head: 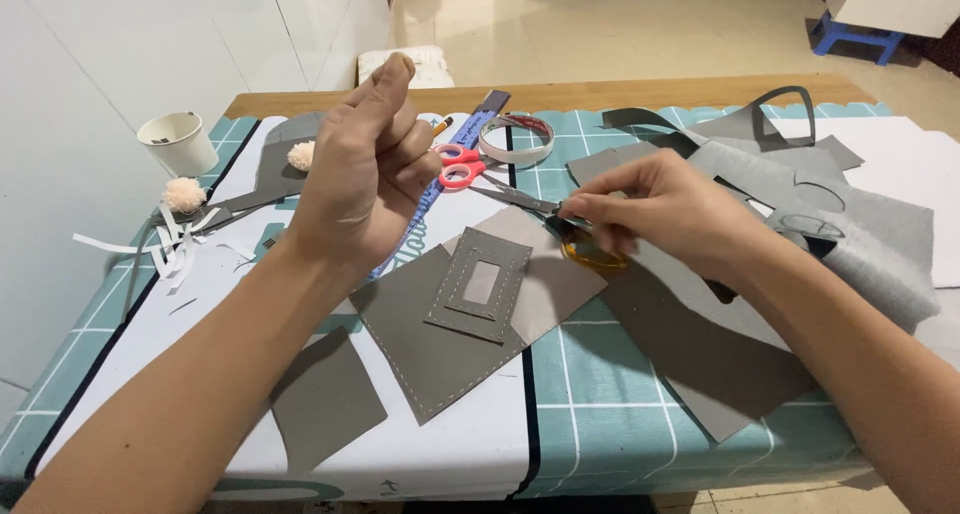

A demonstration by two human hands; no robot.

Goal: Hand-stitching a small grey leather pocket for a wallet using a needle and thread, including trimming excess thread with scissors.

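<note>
Right hand (pixel 672 214) pinches a small dark item above the yellow ring (pixel 592 256), at 3 o'clock from the stitched grey panel (pixel 480 304) on the tabletop (pixel 600 394). Left hand (pixel 362 174) hovers at 10 o'clock, grip curled shut, empty; thread not discernible. Right hand is nearer.

No labels, signs or screens observed. Nearest item to a package: one white paper cup (pixel 178 141), round, open-topped, upright at 10 o'clock on the table near the left edge. One printed item noted: long blue flat ruler (pixel 445 179) with pale markings, lying diagonally at 12 o'clock, running under the raised hand.
</note>
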